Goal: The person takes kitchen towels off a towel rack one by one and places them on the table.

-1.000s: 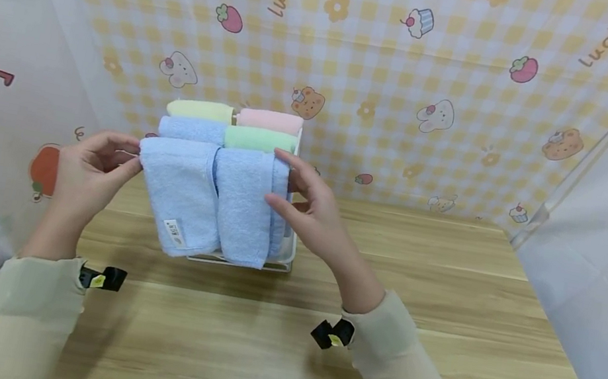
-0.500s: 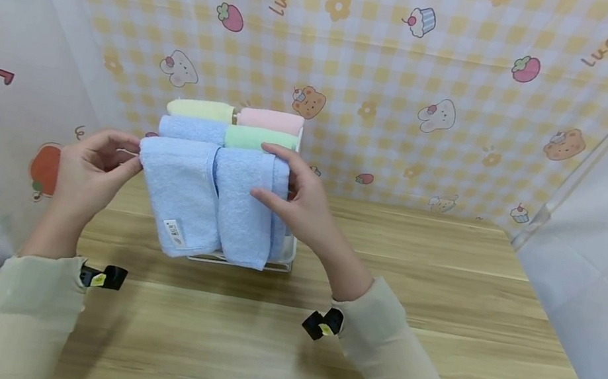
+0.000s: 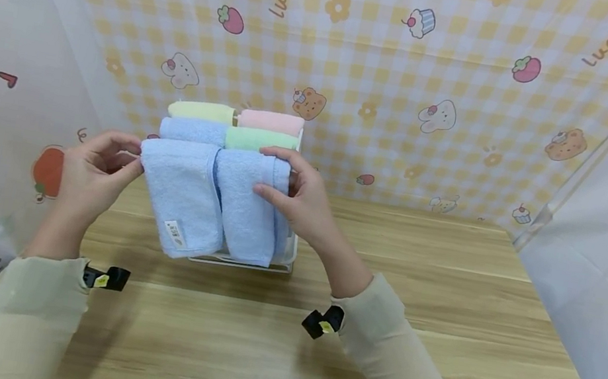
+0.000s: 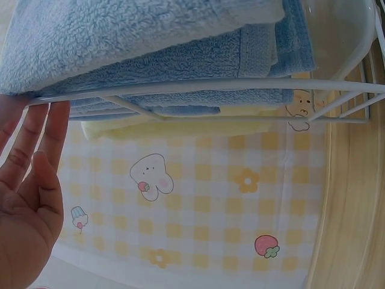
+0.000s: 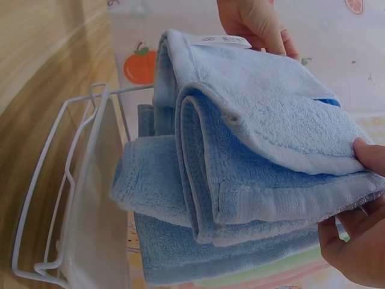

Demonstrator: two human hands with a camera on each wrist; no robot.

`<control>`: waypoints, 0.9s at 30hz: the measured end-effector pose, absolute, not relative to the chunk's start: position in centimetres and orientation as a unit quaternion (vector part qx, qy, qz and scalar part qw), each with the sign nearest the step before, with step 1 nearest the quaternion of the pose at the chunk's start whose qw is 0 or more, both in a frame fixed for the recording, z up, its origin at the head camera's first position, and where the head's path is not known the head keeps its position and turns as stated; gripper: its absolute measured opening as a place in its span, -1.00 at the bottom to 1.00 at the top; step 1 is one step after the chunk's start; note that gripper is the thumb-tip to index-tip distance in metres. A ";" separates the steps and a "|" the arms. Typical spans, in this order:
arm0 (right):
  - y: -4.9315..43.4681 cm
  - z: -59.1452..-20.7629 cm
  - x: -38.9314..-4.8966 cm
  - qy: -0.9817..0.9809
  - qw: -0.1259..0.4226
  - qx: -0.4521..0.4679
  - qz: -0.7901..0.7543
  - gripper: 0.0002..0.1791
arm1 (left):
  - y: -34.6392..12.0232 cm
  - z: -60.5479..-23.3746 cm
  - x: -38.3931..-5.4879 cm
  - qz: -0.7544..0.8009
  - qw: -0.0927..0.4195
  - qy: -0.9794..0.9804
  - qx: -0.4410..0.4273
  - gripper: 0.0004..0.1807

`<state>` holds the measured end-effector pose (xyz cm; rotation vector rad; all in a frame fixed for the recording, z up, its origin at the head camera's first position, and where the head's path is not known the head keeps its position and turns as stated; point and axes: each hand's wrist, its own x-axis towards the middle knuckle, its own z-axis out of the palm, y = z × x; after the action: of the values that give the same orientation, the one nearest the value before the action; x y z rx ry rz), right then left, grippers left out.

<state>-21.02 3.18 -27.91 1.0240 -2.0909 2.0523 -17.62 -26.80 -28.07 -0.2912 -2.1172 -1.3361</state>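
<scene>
On my feed the right hand [image 3: 307, 207] has slid inward, pinching the right terry towel [image 3: 243, 206]; the left hand [image 3: 91, 177] pinches the corner of the left terry towel [image 3: 182, 196]. Both, blue, drape between the hands; beyond, four rounded cloths [image 3: 193, 130], blue, green, yellow, pink, line one white wire rack [image 4: 210, 85].

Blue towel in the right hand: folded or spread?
Folded: the right wrist view shows the blue towel doubled over, its layers stacked between the right hand's thumb and fingers.
</scene>
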 end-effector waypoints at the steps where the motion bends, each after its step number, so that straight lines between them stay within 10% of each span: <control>1: 3.2 -27.9 -21.0 -0.673 0.020 0.330 0.661 -0.47 | -26.8 -28.1 -17.6 -0.505 0.305 -0.800 -0.109 -0.83; 27: 3.9 -27.6 -20.7 -0.661 0.100 0.355 0.654 -0.51 | -26.8 -28.1 -17.8 -0.505 0.310 -0.798 -0.111 -0.82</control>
<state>-20.71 3.89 -27.61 1.0499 -1.9532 1.9335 -17.78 -26.77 -28.13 -0.2939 -2.1091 -1.3329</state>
